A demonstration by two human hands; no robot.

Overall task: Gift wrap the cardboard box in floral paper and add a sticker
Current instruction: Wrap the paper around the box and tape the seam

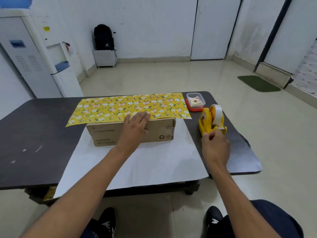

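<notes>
Box sitting mid-counter, floral paper lying folded over its top from 12 o'clock. Left hand pressing flat on paper edge; right hand, at 3 o'clock, pinching at tape dispenser cutter. Likely seam-taping step; next needing a strip torn, paper kept taut.

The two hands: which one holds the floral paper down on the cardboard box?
The left hand, flat on the floral paper over the cardboard box; the right hand pinches at the yellow tape dispenser instead.

Left hand pressing floral paper on cardboard box, right hand pinching tape dispenser
</notes>
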